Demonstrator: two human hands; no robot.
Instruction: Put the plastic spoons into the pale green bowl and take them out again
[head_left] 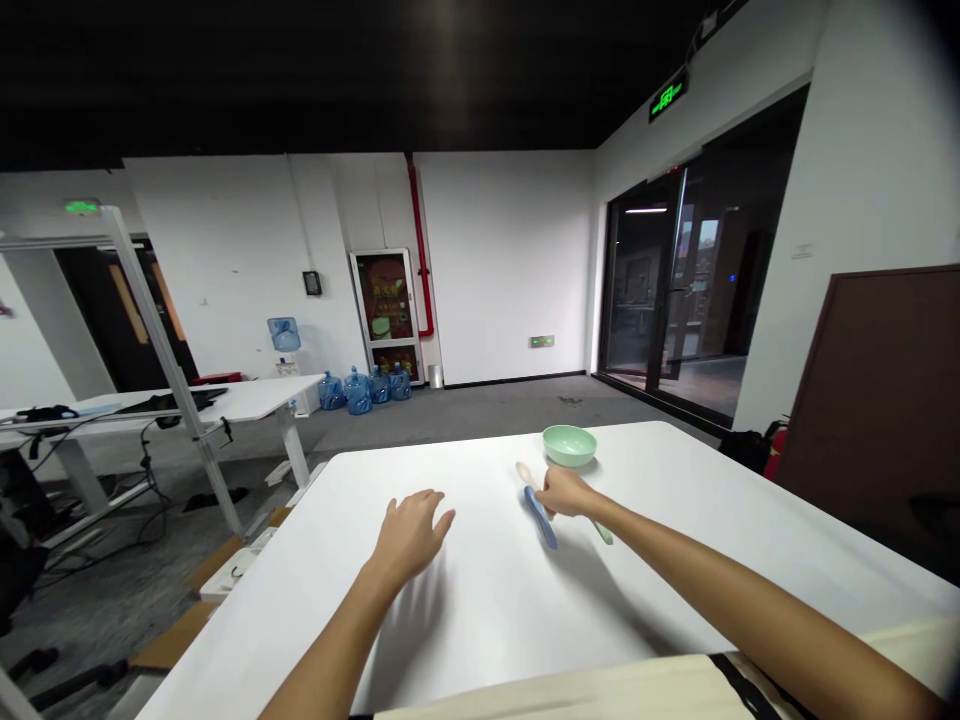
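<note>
The left hand (pixel 409 538) is open and empty, fingers spread over the white table (pixel 465 640). The right hand (pixel 566 492) closes on a green-handled spoon (pixel 602 532), beside a blue utensil (pixel 541 517) and near a mint-green bowl (pixel 569 446). Blue water jugs (pixel 357 391) stand along the far wall, left of glass doors (pixel 675 290).

Lined up by the far wall at frame centre, blue water jugs (pixel 357 392) (a water dispenser (pixel 285 350) just beside them); tucked at right, a red fire extinguisher (pixel 775 450).
</note>
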